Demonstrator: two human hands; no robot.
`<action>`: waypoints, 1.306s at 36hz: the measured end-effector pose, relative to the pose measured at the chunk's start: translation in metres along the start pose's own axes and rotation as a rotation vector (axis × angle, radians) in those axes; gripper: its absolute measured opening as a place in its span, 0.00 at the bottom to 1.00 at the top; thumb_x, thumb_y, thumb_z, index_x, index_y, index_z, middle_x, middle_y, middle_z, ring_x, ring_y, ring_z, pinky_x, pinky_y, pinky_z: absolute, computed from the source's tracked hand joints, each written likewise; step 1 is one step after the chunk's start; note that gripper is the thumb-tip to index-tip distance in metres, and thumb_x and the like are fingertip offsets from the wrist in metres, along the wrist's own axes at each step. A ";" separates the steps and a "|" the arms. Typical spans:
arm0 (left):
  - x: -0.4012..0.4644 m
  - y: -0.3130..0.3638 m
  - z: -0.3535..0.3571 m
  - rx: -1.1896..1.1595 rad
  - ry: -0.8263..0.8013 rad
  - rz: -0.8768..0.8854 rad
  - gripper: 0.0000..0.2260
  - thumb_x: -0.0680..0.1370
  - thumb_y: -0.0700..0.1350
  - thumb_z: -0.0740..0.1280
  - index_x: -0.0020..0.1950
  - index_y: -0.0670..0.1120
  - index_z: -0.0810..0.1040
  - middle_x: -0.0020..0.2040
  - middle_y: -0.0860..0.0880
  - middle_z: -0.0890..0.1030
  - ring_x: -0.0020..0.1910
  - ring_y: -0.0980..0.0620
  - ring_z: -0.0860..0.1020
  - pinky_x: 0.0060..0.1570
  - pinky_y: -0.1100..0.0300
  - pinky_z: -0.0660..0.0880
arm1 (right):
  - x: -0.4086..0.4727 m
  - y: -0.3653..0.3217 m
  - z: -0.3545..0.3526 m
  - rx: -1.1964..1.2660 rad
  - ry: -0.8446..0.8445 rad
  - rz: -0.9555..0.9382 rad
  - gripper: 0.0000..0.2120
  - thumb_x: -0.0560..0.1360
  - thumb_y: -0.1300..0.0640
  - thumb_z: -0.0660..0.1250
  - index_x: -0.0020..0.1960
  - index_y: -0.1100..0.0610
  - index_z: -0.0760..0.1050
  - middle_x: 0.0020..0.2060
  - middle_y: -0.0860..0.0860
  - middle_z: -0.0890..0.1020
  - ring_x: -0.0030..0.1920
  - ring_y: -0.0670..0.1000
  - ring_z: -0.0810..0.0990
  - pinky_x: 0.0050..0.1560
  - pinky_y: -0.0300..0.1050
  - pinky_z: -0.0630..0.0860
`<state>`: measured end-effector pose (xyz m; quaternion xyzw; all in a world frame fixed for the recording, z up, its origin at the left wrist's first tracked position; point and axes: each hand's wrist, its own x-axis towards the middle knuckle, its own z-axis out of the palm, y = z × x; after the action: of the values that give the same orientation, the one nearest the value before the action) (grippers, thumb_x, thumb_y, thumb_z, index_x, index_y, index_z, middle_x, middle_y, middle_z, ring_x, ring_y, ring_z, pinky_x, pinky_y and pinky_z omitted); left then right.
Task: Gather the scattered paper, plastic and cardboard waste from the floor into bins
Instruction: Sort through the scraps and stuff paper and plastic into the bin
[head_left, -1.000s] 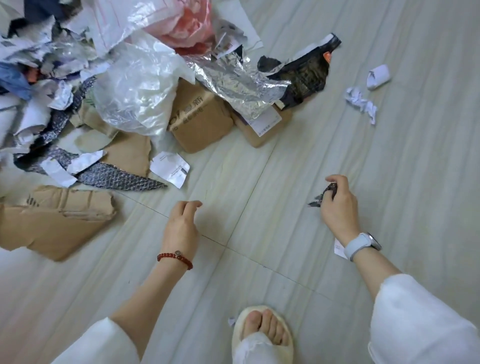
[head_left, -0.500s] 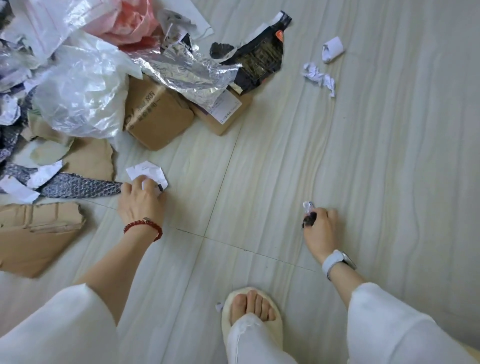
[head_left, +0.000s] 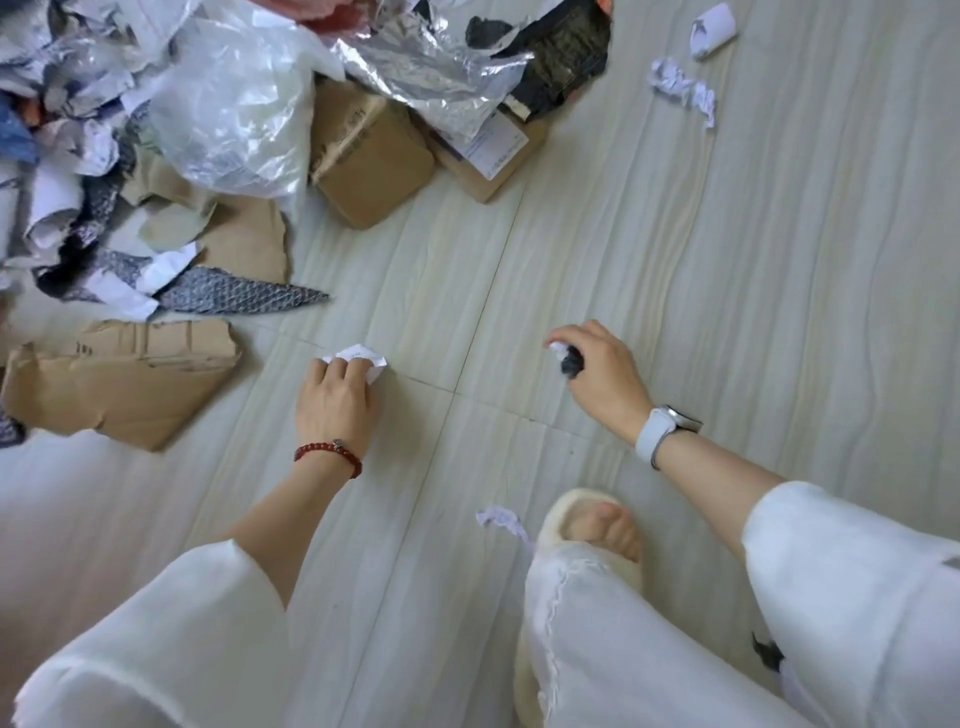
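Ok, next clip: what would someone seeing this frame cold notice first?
First, the big heap of crumpled clear plastic, silver foil and brown cardboard boxes filling the upper left of the pale tiled floor. Next, the two hands at centre: the left hand grips a crumpled white paper scrap, the right hand holds small dark and white scraps. A torn brown cardboard sheet lies at far left.

I am seeing a crumpled white paper (head_left: 358, 358) sitting in the left hand (head_left: 335, 400) just right of the torn cardboard sheet (head_left: 122, 376), while small dark and white scraps (head_left: 567, 359) are bunching in the right hand (head_left: 605, 376), farther right of it.
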<state>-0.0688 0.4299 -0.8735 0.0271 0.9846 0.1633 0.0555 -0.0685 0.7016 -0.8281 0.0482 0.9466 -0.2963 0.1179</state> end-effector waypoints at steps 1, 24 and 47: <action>-0.006 0.001 -0.003 0.000 -0.029 -0.055 0.11 0.76 0.41 0.59 0.46 0.37 0.79 0.36 0.38 0.79 0.41 0.38 0.74 0.39 0.50 0.72 | -0.004 -0.011 0.005 -0.013 -0.082 -0.051 0.09 0.72 0.67 0.61 0.47 0.60 0.79 0.43 0.59 0.77 0.42 0.60 0.78 0.43 0.51 0.74; -0.073 -0.036 -0.013 -0.200 -0.056 -0.362 0.10 0.76 0.34 0.61 0.56 0.39 0.74 0.56 0.39 0.71 0.52 0.41 0.72 0.45 0.58 0.64 | -0.052 -0.051 0.067 -0.610 -0.707 -0.663 0.08 0.72 0.63 0.62 0.51 0.58 0.71 0.48 0.54 0.75 0.38 0.59 0.76 0.26 0.45 0.53; -0.112 -0.205 -0.348 -0.055 0.774 -0.505 0.22 0.76 0.58 0.43 0.46 0.48 0.71 0.42 0.48 0.73 0.49 0.46 0.74 0.40 0.59 0.59 | -0.017 -0.496 0.076 0.261 -0.483 -0.910 0.17 0.75 0.63 0.61 0.63 0.56 0.64 0.50 0.50 0.68 0.47 0.48 0.69 0.47 0.40 0.64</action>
<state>-0.0062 0.1168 -0.6014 -0.2783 0.9039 0.1688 -0.2775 -0.1169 0.2507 -0.6119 -0.4229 0.7729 -0.4354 0.1850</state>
